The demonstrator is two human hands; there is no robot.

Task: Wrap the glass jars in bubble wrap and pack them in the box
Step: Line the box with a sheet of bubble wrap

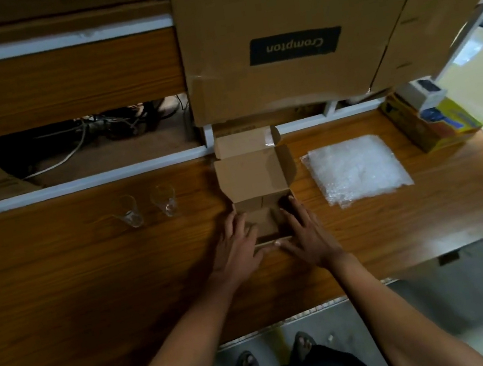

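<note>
1. Wood-grain table (88, 274) fills the view, and beyond its far edge big cardboard cartons (287, 29) are stacked on a shelf.
2. Nearest the front edge, both hands are laid on the small open box (262, 208): the left hand (235, 245) along its left wall, the right hand (304, 233) along its right wall, fingers spread and nearly straight, thumbs at the near rim. Nothing is gripped.
3. The box is seen with its lid (253, 174) thrown back toward the far edge, so its long axis runs front to far; its inside looks empty.
4. Two glass jars (147, 207) are found left of the box and slightly farther in, upright, just beside each other, mouths up. The left hand is judged the nearer one for the reach.
5. A flat stack of bubble wrap (357, 169) lies right of the box, nearer the right hand, well apart from the jars.
6. Wrapping has not yet begun.
</note>
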